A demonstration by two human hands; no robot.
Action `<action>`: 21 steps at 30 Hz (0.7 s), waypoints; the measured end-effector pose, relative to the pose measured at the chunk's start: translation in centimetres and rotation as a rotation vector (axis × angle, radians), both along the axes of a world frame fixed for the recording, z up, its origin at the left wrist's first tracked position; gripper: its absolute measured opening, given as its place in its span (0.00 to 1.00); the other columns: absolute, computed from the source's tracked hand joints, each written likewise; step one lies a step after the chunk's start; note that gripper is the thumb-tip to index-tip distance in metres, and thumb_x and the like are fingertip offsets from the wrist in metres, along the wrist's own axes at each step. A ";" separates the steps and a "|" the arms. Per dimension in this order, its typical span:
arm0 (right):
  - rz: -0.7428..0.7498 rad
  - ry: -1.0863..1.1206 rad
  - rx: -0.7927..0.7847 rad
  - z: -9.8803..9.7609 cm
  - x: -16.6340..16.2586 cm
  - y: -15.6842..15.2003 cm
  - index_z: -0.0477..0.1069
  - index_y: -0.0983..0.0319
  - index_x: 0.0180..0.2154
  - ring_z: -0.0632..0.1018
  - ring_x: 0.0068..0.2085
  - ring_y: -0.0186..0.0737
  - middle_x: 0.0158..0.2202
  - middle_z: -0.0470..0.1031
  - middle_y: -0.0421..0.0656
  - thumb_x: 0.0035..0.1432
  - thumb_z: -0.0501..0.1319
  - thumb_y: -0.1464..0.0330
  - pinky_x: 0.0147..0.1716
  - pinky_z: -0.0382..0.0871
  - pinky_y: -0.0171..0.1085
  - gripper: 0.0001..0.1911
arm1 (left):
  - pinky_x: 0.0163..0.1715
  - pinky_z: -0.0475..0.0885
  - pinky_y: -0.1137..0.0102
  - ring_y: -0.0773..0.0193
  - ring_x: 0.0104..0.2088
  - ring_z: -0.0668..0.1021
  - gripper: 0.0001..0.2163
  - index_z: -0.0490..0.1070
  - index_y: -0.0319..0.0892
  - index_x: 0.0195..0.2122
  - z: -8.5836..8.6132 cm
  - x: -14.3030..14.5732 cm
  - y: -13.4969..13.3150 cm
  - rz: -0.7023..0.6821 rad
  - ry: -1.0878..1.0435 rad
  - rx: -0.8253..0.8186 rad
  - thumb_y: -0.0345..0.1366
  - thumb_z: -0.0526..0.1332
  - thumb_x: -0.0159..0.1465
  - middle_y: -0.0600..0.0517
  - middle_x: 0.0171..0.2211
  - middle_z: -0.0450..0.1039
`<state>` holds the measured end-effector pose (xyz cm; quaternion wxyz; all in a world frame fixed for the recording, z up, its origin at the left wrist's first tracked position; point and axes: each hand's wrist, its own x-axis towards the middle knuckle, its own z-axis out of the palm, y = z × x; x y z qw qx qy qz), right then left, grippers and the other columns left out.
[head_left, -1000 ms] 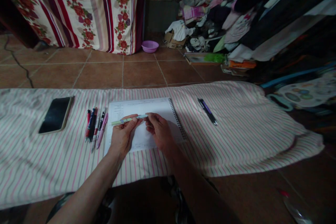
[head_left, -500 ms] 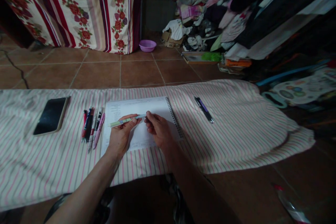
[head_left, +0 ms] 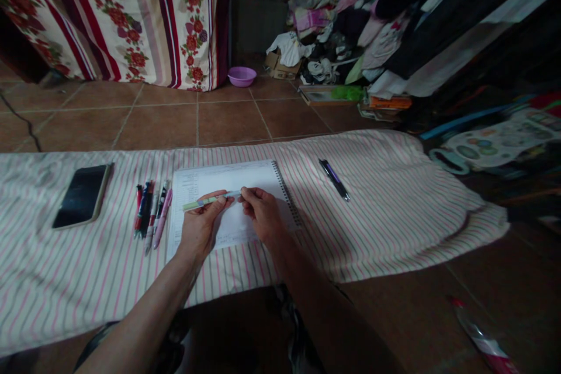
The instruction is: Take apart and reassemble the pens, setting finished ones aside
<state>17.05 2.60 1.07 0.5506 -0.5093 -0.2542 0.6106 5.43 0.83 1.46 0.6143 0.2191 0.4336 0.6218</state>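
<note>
A light green and blue pen (head_left: 205,201) is held nearly level above an open spiral notebook (head_left: 245,172). My left hand (head_left: 202,223) is closed round the pen's middle, with its pale green end sticking out to the left. The fingers of my right hand (head_left: 260,208) pinch the pen's blue end. Beneath both hands lies the notebook's white page, with writing or print along its left and top edges; its spiral runs down the right side. Several pens (head_left: 151,216) lie side by side just left of the notebook, among them a pink one (head_left: 163,219).
A phone (head_left: 82,196) lies at the left of the striped cloth (head_left: 385,198). To the right of the notebook rest dark pens (head_left: 334,180). On the tiled floor are a purple basin (head_left: 242,76), a heap of clothes (head_left: 324,23) and a bottle (head_left: 482,339).
The right fingers have shifted slightly along the pen towards the left hand. The whole view has moved a little; the pen stays held between both hands.
</note>
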 end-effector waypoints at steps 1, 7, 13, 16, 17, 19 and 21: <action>-0.001 0.000 0.011 0.0 0.0 0.0 0.70 0.64 0.21 0.65 0.18 0.25 0.19 0.71 0.37 0.39 0.66 0.62 0.18 0.59 0.29 0.12 | 0.34 0.74 0.73 0.65 0.28 0.79 0.13 0.76 0.35 0.30 0.0 0.0 0.0 0.005 -0.012 -0.015 0.30 0.71 0.42 0.48 0.25 0.78; -0.011 -0.009 0.052 0.1 -0.3 -0.1 0.70 0.64 0.21 0.66 0.19 0.26 0.19 0.71 0.37 0.39 0.65 0.64 0.19 0.60 0.29 0.10 | 0.32 0.75 0.77 0.65 0.27 0.80 0.12 0.75 0.32 0.30 0.4 0.2 0.1 0.040 -0.082 -0.068 0.27 0.70 0.42 0.47 0.24 0.77; 0.013 -0.058 0.100 0.2 -0.4 -0.3 0.70 0.64 0.23 0.66 0.19 0.26 0.20 0.71 0.38 0.41 0.65 0.65 0.20 0.61 0.29 0.09 | 0.33 0.76 0.74 0.65 0.26 0.79 0.06 0.75 0.30 0.28 0.0 -0.1 0.2 0.068 -0.158 -0.084 0.23 0.66 0.47 0.47 0.24 0.77; 0.026 -0.073 0.119 0.3 -0.4 -0.3 0.70 0.64 0.24 0.66 0.19 0.26 0.20 0.71 0.38 0.42 0.64 0.64 0.20 0.61 0.30 0.09 | 0.34 0.77 0.74 0.64 0.27 0.80 0.03 0.74 0.29 0.28 -0.1 -0.1 0.3 0.071 -0.186 -0.095 0.22 0.64 0.50 0.47 0.25 0.76; 0.028 -0.079 0.131 0.3 -0.5 -0.2 0.70 0.64 0.24 0.67 0.19 0.26 0.20 0.72 0.38 0.42 0.64 0.64 0.20 0.61 0.30 0.09 | 0.34 0.77 0.74 0.64 0.27 0.80 0.03 0.74 0.29 0.28 -0.1 -0.2 0.4 0.073 -0.194 -0.099 0.21 0.64 0.51 0.47 0.25 0.76; 0.027 -0.086 0.150 0.4 -0.5 -0.2 0.70 0.64 0.25 0.67 0.20 0.27 0.20 0.72 0.38 0.43 0.64 0.64 0.21 0.62 0.30 0.09 | 0.34 0.77 0.74 0.65 0.27 0.79 0.03 0.74 0.29 0.27 -0.1 -0.2 0.4 0.079 -0.206 -0.107 0.21 0.63 0.52 0.47 0.26 0.76; 0.021 -0.093 0.147 0.4 -0.6 -0.2 0.70 0.64 0.25 0.68 0.20 0.27 0.21 0.73 0.39 0.42 0.65 0.64 0.21 0.62 0.30 0.10 | 0.34 0.77 0.74 0.65 0.27 0.79 0.03 0.74 0.29 0.27 -0.1 -0.1 0.5 0.079 -0.212 -0.116 0.20 0.62 0.53 0.47 0.26 0.76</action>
